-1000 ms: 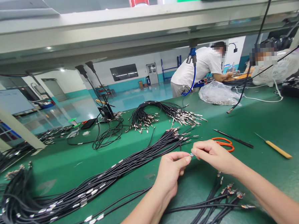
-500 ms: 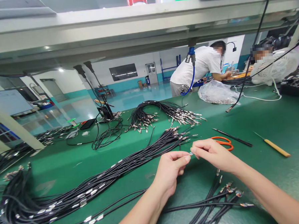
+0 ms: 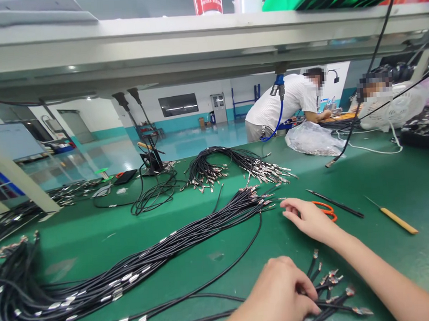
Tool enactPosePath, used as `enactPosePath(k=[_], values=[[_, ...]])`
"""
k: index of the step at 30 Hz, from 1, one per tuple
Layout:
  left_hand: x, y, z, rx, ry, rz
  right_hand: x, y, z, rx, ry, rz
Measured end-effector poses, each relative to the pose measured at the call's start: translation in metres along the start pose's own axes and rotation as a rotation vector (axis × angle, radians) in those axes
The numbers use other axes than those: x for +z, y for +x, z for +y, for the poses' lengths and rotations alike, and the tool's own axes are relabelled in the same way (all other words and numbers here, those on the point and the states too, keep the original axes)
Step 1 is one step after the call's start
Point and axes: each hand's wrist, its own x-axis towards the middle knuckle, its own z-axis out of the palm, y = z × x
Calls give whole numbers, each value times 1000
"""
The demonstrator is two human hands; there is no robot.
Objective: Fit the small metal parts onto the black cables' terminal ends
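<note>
My left hand (image 3: 284,291) is low in the head view, its fingers curled round a black cable in the small pile of black cables (image 3: 323,286). Part of its grip is hidden behind the knuckles. The pile's stripped, silvery ends fan out to the right of that hand. My right hand (image 3: 309,218) hovers by the tips of the long bundle of black cables (image 3: 200,228), thumb and fingers apart, with nothing seen between them. One single cable (image 3: 256,230) curves down from the bundle's end. White labels (image 3: 129,276) mark the cables.
Orange-handled scissors (image 3: 327,211) lie behind my right hand, beside a black pen-like tool (image 3: 337,203) and a wooden-handled awl (image 3: 397,220). Further back are a curved cable bundle (image 3: 232,155) and a plastic bag (image 3: 312,138). A hanging cable (image 3: 349,129) reaches the table; a co-worker (image 3: 278,104) bends beyond.
My hands, together at a small cable end before, have parted. The left moved down to the small pile; the right stayed near the bundle's tips and its fingers opened.
</note>
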Motion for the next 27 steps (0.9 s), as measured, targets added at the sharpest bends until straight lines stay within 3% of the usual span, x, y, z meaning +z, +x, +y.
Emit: enactPosePath(k=[4, 7, 10, 13, 16, 21, 27], values=[[-9, 0, -2, 122, 100, 22, 14, -3, 1, -185, -39, -68], [-26, 9, -12, 116, 337, 239, 18, -4, -4, -214, -22, -130], [-41, 20, -27, -9, 557, 424, 17, -2, -7, -145, 0, -105], [-47, 25, -37, -110, 579, 371, 16, 0, -6, -56, 50, -78], [-47, 25, -36, -105, 527, 311, 15, 1, -4, 14, 146, -67], [-53, 23, -29, -69, 227, 244, 8, 3, -5, 51, 188, -97], [-61, 26, -29, -84, 35, 200, -5, 4, -14, 56, 208, -88]])
